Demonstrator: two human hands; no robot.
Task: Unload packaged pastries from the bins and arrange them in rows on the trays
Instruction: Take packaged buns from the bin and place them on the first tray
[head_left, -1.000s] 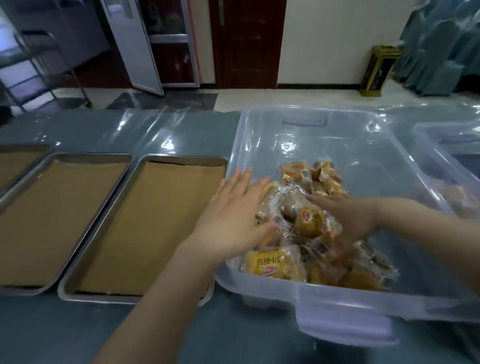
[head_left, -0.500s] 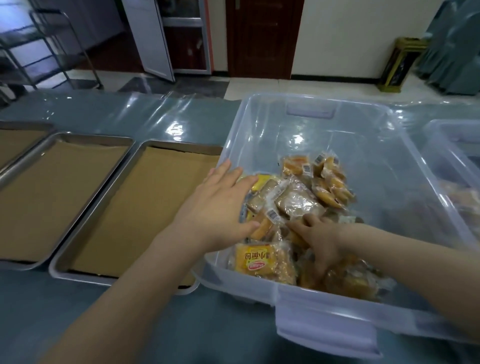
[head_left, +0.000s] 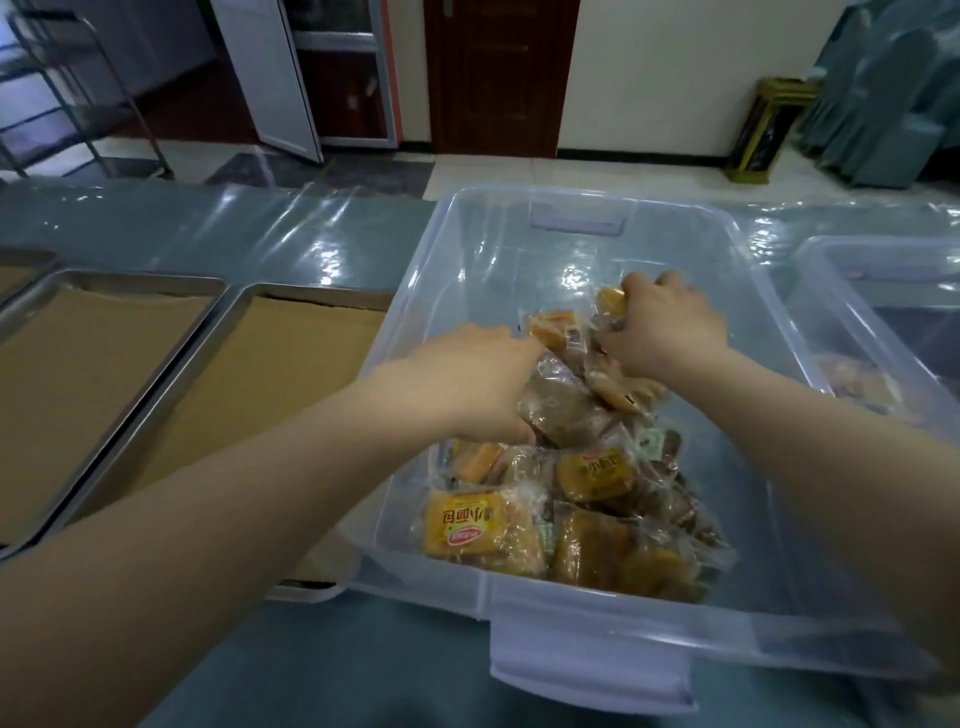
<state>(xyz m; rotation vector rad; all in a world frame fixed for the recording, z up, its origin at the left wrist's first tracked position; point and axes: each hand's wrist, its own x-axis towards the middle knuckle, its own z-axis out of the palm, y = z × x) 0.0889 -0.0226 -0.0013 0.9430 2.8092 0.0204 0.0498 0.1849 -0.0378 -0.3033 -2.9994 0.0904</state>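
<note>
A clear plastic bin stands in front of me with a heap of packaged pastries in clear wrappers, some with yellow labels. Both my hands are inside the bin at the far side of the heap. My left hand curls around a brownish packet. My right hand grips packets at the top of the heap, one yellow end sticking out by its fingers. To the left lie two metal trays lined with brown paper, the nearer tray beside the bin and another tray further left. No packets lie on them.
A second clear bin with some packets stands at the right. The table is covered in shiny plastic sheet. A third tray's corner shows at far left. Behind are a metal rack, a door and a bin on the floor.
Both hands moved deeper into the bin toward the far side of the heap. The fingers went from lying flat on the packets to curling around them.
</note>
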